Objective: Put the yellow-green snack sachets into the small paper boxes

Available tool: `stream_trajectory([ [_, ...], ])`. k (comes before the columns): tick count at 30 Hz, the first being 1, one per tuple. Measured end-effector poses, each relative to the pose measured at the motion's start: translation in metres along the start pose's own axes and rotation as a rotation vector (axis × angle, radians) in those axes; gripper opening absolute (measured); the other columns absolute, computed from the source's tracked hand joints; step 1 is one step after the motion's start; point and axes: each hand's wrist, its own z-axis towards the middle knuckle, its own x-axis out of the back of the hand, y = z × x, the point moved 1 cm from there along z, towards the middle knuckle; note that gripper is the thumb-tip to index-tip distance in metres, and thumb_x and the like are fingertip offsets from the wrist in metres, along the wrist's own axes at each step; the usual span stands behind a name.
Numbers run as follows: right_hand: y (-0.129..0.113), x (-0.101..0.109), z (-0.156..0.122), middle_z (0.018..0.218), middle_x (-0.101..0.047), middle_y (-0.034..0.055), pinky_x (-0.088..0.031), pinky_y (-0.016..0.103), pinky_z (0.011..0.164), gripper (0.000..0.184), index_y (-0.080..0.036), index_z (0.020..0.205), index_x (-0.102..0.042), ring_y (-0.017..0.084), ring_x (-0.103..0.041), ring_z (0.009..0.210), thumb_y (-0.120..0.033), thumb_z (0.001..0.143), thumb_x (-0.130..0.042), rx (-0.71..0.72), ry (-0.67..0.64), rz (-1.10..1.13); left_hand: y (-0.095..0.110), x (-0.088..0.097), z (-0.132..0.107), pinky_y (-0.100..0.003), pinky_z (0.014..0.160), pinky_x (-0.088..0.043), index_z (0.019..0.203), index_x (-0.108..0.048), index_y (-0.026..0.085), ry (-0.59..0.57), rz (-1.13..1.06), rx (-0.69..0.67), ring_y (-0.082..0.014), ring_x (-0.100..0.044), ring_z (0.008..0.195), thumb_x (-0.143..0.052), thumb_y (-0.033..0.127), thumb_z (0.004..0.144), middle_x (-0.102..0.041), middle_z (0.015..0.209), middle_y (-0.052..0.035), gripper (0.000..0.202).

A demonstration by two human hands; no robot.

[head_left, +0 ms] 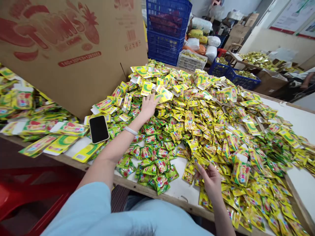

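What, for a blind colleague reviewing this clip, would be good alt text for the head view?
A person's left hand reaches across a table heaped with yellow-green sachets, while the right hand pinches one sachet near the front edge. A black phone lies at left by a big cardboard box; blue crates stand behind.

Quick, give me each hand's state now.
Left hand: open, resting on cards.
Right hand: closed, pinching a sachet.

the cardboard box [73, 49] runs off the top edge; print on the sachets [197, 124] is too small to read.
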Motion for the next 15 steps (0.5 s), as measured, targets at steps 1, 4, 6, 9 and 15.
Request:
stream_trajectory([
  [1,0.003,0.003,0.000,0.059,-0.066,-0.0002,-0.053,0.028,0.046,0.025,-0.018,0.096,-0.069,0.016,-0.061,0.049,-0.040,0.084,-0.073,-0.003,-0.015,-0.020,-0.005,0.004,-0.002,-0.057,0.117,-0.015,0.129,-0.050,0.000,-0.004,0.018,0.010,-0.0278,-0.033,0.136,-0.042,0.005,0.098,-0.045,0.146,-0.0188,0.032],
  [4,0.002,0.008,0.001,0.085,-0.074,0.0075,-0.059,0.032,0.051,0.029,-0.019,0.105,-0.069,0.017,-0.066,0.052,-0.039,0.084,-0.073,0.014,-0.065,-0.069,0.001,0.016,-0.029,-0.053,0.116,-0.019,0.125,-0.055,0.004,-0.048,0.042,0.018,-0.0263,-0.038,0.131,-0.038,0.009,0.101,-0.052,0.140,-0.0120,0.031],
  [6,-0.004,0.005,0.003,0.116,-0.069,0.0154,-0.062,0.034,0.055,0.028,-0.020,0.105,-0.070,0.016,-0.068,0.056,-0.038,0.084,-0.073,0.021,-0.131,-0.076,0.021,0.027,-0.057,-0.048,0.114,-0.027,0.116,-0.062,0.010,-0.099,-0.012,-0.017,-0.0247,-0.045,0.124,-0.040,0.015,0.101,-0.059,0.128,-0.0074,0.027],
  [9,-0.017,-0.007,0.007,0.127,-0.063,0.0178,-0.063,0.034,0.054,0.026,-0.019,0.102,-0.069,0.016,-0.070,0.059,-0.038,0.085,-0.073,-0.023,-0.302,-0.029,0.062,0.042,-0.103,-0.038,0.102,-0.040,0.102,-0.069,0.017,-0.190,-0.226,-0.111,-0.0214,-0.057,0.105,-0.045,0.027,0.101,-0.067,0.106,-0.0048,0.026],
  [15,-0.028,-0.035,0.006,0.061,-0.058,-0.0051,-0.054,0.024,0.043,0.020,-0.019,0.092,-0.065,0.012,-0.060,0.044,-0.037,0.085,-0.072,-0.135,-0.493,0.200,0.113,0.029,-0.155,-0.035,0.086,-0.049,0.087,-0.073,0.017,-0.226,-0.865,0.083,-0.0234,-0.065,0.092,-0.051,0.063,0.091,-0.072,0.093,-0.0105,0.051],
])
